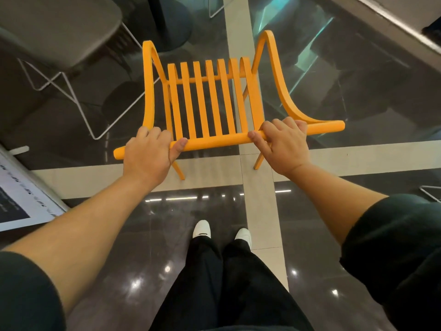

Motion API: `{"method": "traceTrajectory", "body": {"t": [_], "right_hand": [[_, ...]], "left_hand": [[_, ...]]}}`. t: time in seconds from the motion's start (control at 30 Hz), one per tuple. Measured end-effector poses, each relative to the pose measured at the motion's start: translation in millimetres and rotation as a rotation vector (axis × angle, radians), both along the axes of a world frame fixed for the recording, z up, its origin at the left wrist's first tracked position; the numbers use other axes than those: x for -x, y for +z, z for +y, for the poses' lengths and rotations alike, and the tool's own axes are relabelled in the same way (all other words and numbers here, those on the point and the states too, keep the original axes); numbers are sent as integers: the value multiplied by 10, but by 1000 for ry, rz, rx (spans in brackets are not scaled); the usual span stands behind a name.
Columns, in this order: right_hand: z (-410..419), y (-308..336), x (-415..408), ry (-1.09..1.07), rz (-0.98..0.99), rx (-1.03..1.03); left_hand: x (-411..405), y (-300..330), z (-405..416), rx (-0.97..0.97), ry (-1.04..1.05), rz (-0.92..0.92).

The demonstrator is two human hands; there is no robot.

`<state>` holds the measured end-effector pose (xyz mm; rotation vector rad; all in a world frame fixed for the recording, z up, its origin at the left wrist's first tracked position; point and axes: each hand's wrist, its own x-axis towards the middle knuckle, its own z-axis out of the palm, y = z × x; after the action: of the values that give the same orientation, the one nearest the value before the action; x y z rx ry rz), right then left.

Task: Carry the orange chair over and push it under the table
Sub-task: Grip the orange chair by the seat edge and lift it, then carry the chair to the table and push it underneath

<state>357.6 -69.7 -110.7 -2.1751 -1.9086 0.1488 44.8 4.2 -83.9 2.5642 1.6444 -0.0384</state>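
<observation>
Visibility is limited in several places. Front legs of the orange chair (212, 103) are hard to trace beneath the slats, and only two rear legs show clearly below the top rail. Whether those legs touch the floor (358, 103) or hang just above it cannot be determined. A grey table (59, 32) at upper left is cut off by the frame edge, with its white wire frame (71, 91) partly visible underneath. A dark round pedestal base (174, 25) stands beyond the chair, its column cut off at the top. A pale surface edge (393, 27) crosses the upper right corner. A printed sign board (21, 201) is cropped at the left edge, and its text is unreadable.

Left hand (149, 155): closed around the left part of the chair's top rail, fingers curled over the far side, thumb pressed along the near face of the rail.

Right hand (282, 144): closed around the right part of the same rail, fingers wrapped over it, thumb lying along the bar toward the centre.

Chair position: directly ahead of the person, backrest nearest, seat pointing away, above the crossing of two pale floor strips (257, 199). Two white shoes (202, 229) and dark trousers (214, 283) appear below.
</observation>
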Motion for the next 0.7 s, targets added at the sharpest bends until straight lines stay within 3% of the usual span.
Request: {"method": "traceTrajectory", "body": {"t": [0.7], "right_hand": [[1008, 15, -589, 48, 26, 51]], "left_hand": [[-535, 101, 903, 27, 46, -59]]}}
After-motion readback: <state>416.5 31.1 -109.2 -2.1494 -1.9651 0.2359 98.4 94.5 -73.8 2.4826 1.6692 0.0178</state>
